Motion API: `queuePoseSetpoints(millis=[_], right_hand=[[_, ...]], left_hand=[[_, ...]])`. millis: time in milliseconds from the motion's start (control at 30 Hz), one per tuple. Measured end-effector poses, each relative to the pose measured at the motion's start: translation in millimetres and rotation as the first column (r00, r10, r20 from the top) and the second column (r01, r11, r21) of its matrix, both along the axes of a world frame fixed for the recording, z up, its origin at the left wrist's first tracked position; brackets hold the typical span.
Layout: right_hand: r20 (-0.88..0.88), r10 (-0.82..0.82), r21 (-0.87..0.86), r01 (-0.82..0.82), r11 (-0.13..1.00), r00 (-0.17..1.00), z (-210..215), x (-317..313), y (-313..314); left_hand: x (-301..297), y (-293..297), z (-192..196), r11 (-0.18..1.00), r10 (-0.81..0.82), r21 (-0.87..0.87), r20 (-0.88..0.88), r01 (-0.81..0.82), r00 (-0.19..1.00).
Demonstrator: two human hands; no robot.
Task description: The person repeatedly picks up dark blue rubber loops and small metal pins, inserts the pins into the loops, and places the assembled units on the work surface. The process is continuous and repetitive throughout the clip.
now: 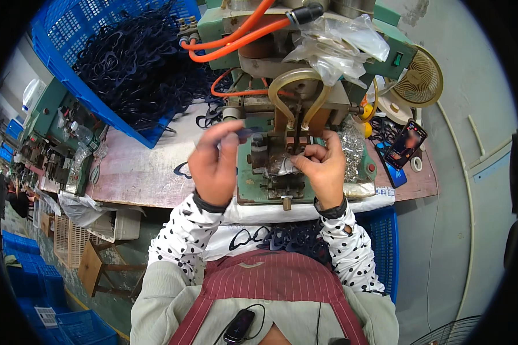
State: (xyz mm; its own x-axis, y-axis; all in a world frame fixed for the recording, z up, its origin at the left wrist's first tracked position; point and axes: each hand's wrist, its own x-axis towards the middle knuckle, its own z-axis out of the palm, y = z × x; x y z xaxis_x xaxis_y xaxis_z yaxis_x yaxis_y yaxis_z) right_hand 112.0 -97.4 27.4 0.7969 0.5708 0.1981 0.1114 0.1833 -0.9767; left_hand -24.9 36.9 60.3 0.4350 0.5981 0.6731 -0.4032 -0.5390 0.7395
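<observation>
While a blue crate (121, 123) tilted on the bench (149, 172) brims with dark blue eyeglass frames (138, 63), more such frames lie piled in the person's lap (296, 238). Raised before the green machine (282, 155), the left hand (216, 164) pinches a thin dark blue frame piece (243, 133) in its fingertips. At the machine's clamp, the right hand (322, 169) is curled closed, fingertips on a small part too hidden to identify.

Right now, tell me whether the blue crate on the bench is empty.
No, the blue crate is heaped with dark eyeglass frames.
</observation>
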Motion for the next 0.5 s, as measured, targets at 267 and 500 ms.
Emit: queuePoseSetpoints(millis=[267, 500], right_hand=[[-0.068, 0.007, 0.079, -0.002, 0.997, 0.998, -0.1, -5.7, 2.1], [0.130, -0.089, -0.040, 0.095, 0.995, 0.988, -5.7, 4.0, -1.8]], left_hand=[[8.0, -4.3, 14.0, 0.964, -0.133, -0.228, 0.036, 0.137, 0.991], [-4.2, -34.7, -41.2, 0.607, -0.204, 0.779, -0.040, 0.158, 0.978]])
